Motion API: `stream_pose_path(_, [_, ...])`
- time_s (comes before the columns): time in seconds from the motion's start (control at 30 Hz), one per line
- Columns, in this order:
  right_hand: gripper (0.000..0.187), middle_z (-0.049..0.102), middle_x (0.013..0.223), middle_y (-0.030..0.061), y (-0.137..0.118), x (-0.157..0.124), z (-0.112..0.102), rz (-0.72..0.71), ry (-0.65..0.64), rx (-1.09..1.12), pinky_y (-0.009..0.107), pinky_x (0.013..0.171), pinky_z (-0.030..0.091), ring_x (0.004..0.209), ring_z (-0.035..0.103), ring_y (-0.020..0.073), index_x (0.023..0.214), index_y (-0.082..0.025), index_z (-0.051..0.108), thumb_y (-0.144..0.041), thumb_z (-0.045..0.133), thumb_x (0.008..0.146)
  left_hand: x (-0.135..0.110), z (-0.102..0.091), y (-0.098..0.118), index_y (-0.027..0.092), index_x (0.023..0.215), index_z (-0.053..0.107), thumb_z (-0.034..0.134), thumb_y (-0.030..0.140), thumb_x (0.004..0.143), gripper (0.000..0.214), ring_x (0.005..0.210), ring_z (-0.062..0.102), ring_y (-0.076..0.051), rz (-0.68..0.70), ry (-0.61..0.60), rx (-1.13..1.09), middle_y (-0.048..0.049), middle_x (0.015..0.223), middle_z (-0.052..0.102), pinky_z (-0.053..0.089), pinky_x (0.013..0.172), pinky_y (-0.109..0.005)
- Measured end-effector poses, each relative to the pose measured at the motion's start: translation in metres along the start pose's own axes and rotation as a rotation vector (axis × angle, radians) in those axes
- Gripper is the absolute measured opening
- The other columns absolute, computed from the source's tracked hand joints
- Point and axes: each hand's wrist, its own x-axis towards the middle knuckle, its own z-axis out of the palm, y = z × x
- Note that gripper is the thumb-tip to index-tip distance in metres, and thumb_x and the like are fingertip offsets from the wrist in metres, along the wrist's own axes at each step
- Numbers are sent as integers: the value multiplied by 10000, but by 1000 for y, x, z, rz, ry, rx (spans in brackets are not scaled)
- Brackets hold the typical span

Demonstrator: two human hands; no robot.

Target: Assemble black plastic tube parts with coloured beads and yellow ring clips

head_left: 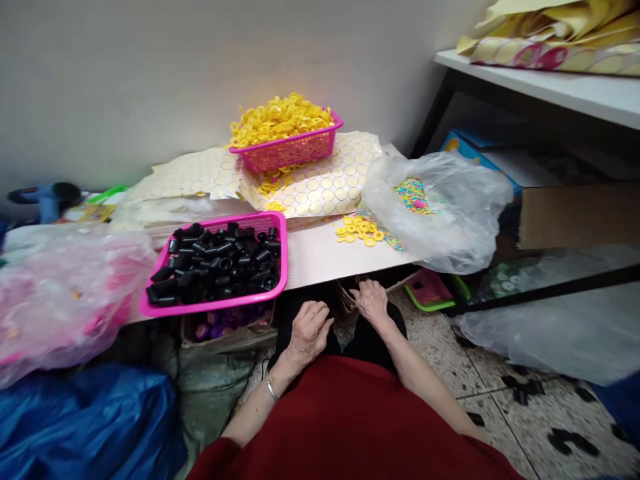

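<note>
My left hand [311, 331] is over my left thigh, just below the table edge. Its fingers are curled in, and whatever they may hold is hidden. Further right, my right hand [371, 301] reaches under the table front at an open box [345, 297], fingers somewhat apart and bent down, tips partly hidden. On the tabletop above my hands lies a small pile of yellow ring-shaped plastic pieces [357, 230]. A pink basket [284, 267] full of short black plastic tubes [220, 260] stands to the left, overhanging the front edge.
Behind, another pink basket [287, 152] heaped with yellow pieces sits on sheets of round stickers [325, 187]. A clear bag [450, 207] with colourful beads lies at right. Below the table is a box of purple pieces [220, 327]. Black pieces [570, 440] litter the floor.
</note>
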Motion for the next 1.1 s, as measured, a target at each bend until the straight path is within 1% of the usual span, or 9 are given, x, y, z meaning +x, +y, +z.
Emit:
stream_pose_path(0.17, [334,637,853,131,3,-7,6,-33,66,-10,342,737,320,898,525,257,847,-138,668,-396,474,933,4,-52,-6,218,1079,632,633,126,805,289,899,632,-211,11,174,259,-89,972,708,537,799,-367])
stream_pose_path(0.27, [326,637,844,132,2,-6,5,-45,74,3,349,743,316,895,524,259,850,-136,672,-377,470,934,22,-90,-37,223,1007,668,618,217,821,193,930,621,-238,-190,226,450,-94,995,700,494,865,-407])
stream_pose_path(0.47, [304,644,840,131,0,-3,2,-49,53,26,353,745,319,890,530,255,847,-134,677,-350,478,927,63,-128,-109,229,900,705,637,316,709,220,925,594,-295,-562,-85,543,-98,946,699,472,841,-416])
stream_pose_path(0.6, [296,648,828,123,3,-5,2,-38,64,43,339,740,329,878,540,243,805,-133,669,-343,493,917,78,-133,-122,232,979,699,667,390,700,322,887,625,-286,-764,-394,551,-82,880,707,485,779,-372])
stream_pose_path(0.67, [272,651,822,106,4,-5,-2,-37,81,122,322,722,341,839,552,222,800,-141,663,-324,496,912,81,-134,-121,227,1000,701,657,391,724,323,922,629,-283,-791,-449,524,-86,914,711,481,798,-365])
stream_pose_path(0.73, [258,652,821,82,1,0,-13,-58,138,284,299,692,361,781,562,192,831,-154,656,-299,466,926,80,-132,-119,210,978,706,656,395,731,313,929,625,-278,-781,-343,449,-88,919,705,477,819,-371])
stream_pose_path(0.83, [290,641,786,66,-21,15,-45,-187,308,486,278,665,381,727,567,168,855,-169,638,-299,403,964,76,-124,-112,179,944,694,673,437,708,350,820,623,-224,-783,-14,119,-58,851,679,489,768,-343])
stream_pose_path(0.93, [330,606,698,61,-66,39,-89,-416,394,381,298,656,351,682,530,173,790,-176,629,-298,388,979,76,-115,-98,172,927,672,738,435,653,386,734,614,-158,-774,247,-325,-24,819,667,500,710,-291])
stream_pose_path(1.1, [254,676,884,106,-155,89,-140,-713,138,157,334,731,332,887,535,221,886,-156,674,-267,451,933,78,-105,-83,175,874,681,845,295,552,381,779,626,-133,-658,365,-479,-16,848,678,508,746,-253])
